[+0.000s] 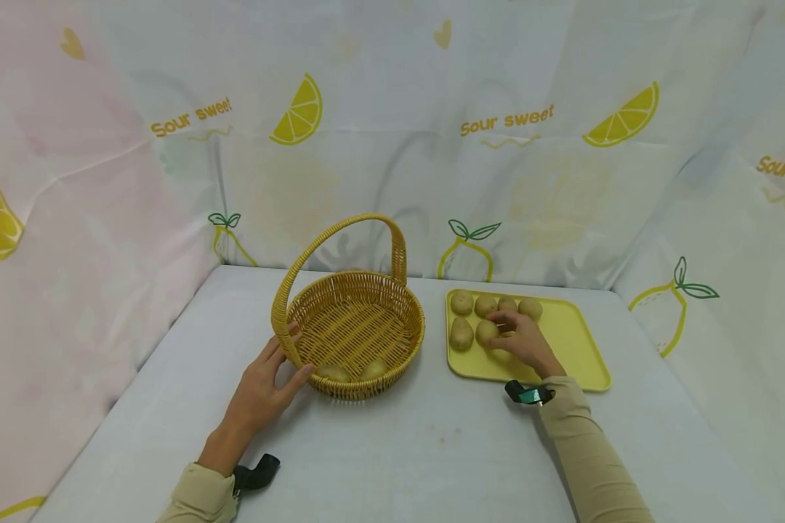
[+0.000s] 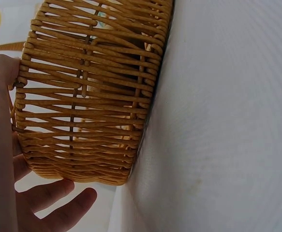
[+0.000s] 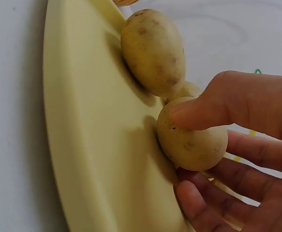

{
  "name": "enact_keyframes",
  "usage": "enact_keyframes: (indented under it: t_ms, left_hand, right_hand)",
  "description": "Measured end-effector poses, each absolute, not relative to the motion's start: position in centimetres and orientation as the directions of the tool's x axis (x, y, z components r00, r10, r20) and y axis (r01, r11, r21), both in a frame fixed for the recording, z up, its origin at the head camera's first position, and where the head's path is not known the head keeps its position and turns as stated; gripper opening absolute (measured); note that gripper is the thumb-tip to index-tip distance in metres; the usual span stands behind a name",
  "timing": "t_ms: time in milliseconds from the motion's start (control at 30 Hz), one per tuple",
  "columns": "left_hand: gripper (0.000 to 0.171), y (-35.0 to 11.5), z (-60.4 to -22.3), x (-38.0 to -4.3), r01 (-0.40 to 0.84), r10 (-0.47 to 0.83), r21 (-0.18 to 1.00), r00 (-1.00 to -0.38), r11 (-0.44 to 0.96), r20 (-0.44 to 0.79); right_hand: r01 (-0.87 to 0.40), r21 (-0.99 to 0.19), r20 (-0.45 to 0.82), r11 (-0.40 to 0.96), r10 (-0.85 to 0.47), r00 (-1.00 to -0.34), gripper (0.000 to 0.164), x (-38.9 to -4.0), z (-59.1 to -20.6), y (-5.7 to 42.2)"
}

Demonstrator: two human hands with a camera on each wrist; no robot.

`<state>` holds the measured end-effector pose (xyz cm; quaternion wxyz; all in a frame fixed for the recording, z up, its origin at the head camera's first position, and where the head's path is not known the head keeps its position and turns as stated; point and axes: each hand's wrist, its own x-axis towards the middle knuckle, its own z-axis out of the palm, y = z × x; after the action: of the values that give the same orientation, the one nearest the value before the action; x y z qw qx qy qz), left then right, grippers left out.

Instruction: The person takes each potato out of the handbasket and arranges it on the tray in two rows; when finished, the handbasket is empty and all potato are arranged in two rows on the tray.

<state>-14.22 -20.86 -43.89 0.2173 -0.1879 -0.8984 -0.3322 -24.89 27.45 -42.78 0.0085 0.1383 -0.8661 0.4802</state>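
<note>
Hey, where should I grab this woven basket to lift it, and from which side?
Take the basket by the top of its arched handle, coming from above. The arch stands upright, well above the rest, and nothing covers its top, so fingers could likely wrap around it. The two potatoes lie toward the near side, so it may tip that way.

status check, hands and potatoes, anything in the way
Left hand touching basket. Right hand pinching potato at tray. Two potatoes visible inside basket. Handle arching over basket, possibly in the way.
</note>
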Motion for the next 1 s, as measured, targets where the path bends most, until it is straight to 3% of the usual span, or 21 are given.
enact_keyframes:
  t_ms: [1000]
  left_hand:
    - [0.066, -20.9, -44.2, -14.3, 0.479, 0.188, 0.520, -0.837, 0.707, 0.514]
  right_hand:
    - [-0.323, -0.712, 0.183, 0.623, -0.279, -0.943, 0.047, -24.3, -40.8, 27.4]
